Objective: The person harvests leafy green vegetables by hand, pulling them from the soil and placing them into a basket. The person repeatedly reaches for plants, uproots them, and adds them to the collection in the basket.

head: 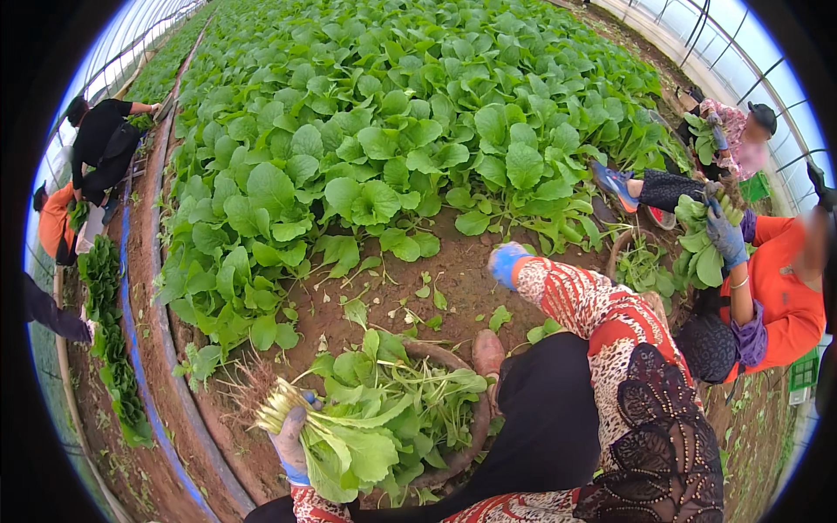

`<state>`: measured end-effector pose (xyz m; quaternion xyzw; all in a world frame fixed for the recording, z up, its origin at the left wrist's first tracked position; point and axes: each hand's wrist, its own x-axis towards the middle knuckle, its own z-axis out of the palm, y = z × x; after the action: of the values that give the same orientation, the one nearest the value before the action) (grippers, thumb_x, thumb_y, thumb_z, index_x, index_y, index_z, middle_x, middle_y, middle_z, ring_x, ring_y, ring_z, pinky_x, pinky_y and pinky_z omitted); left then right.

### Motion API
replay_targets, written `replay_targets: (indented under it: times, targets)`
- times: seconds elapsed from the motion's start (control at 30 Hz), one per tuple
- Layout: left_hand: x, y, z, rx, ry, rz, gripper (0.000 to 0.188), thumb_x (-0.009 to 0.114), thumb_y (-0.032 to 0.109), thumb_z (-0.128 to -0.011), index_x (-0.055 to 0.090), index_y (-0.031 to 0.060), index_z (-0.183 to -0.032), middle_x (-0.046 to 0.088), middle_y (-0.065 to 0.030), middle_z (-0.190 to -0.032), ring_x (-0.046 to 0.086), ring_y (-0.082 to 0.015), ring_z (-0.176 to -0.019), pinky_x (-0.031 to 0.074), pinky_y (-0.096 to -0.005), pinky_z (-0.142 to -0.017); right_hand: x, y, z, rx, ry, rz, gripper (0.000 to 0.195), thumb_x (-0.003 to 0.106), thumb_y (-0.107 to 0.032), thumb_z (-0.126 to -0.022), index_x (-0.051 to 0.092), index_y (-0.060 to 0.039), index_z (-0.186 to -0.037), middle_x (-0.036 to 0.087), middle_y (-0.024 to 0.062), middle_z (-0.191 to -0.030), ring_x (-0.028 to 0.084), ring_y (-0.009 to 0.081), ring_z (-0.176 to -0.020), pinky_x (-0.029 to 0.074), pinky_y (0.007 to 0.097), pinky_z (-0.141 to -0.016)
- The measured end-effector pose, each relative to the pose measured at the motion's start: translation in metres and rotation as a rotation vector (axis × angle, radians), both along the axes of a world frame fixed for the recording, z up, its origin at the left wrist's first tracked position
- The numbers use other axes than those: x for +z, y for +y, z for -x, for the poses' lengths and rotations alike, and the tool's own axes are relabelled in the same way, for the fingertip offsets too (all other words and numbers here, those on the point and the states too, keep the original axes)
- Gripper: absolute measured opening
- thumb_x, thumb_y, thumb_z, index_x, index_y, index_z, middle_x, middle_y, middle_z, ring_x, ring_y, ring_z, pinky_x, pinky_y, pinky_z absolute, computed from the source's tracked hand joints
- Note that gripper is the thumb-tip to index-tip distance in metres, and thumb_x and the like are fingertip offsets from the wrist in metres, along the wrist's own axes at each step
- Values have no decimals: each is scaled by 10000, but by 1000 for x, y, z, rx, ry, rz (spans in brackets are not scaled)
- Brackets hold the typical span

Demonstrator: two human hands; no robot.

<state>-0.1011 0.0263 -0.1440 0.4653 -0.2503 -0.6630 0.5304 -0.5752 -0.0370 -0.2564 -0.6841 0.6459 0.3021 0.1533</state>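
Note:
My left hand [291, 438], in a blue and grey work glove, is closed around a bunch of leafy greens [359, 451]. The pale stems are gathered together, and the soil-brown roots [252, 389] stick out past my thumb. Below the bunch is a round brown basket [480, 428] holding loose leafy plants [451, 399]. My right hand [507, 265], gloved in blue, reaches forward over bare soil [451, 261], close to the front edge of the standing greens [392, 150]. Its fingers are blurred, so whether they hold anything is unclear.
To the right, a co-worker in orange [778, 301] grips uprooted greens beside another basket [618, 252]. Farther back sits a person in a patterned top [735, 131]. Left of the bed run a blue hose [134, 333] and a row of cut greens [108, 327]. My shoe [487, 353] adjoins the basket.

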Motion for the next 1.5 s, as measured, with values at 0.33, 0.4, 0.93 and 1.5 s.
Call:
replay_targets:
  times: [0.33, 0.4, 0.93, 1.5]
  targets:
    - [-50, -20, 13, -105, -222, -188, 481, 632, 96, -788, 481, 4, -1235, 634, -111, -906, 643, -234, -779, 565, -363, -697, -168, -28, 159, -171, 493, 381, 237, 490, -140, -862, 666, -62, -1000, 646, 108, -976, 612, 260, -947, 481, 392, -757]
    - [-56, -25, 19, -82, -215, -279, 407, 631, 98, -787, 526, -12, -1165, 645, -115, -896, 649, -237, -787, 566, -368, -712, -186, -37, 175, -333, 435, 406, 246, 506, -147, -857, 669, -57, -1019, 669, 114, -954, 633, 277, -926, 481, 401, -774]
    - [-43, -29, 33, -240, -81, -273, 626, 658, 66, -726, 451, -3, -1313, 631, -168, -978, 642, -274, -844, 547, -375, -773, -112, -28, 90, -837, -1152, -62, 321, 626, -262, -849, 671, -28, -1064, 651, 103, -1101, 592, 248, -1058, 460, 404, -923]
    - [53, 18, 11, -685, 132, 76, 431, 701, 92, -718, 601, -5, -1126, 666, -106, -950, 643, -211, -864, 520, -343, -801, 184, 9, -273, -627, -2183, -232, 197, 510, -233, -976, 586, -53, -1003, 626, 83, -986, 599, 211, -972, 477, 348, -885]
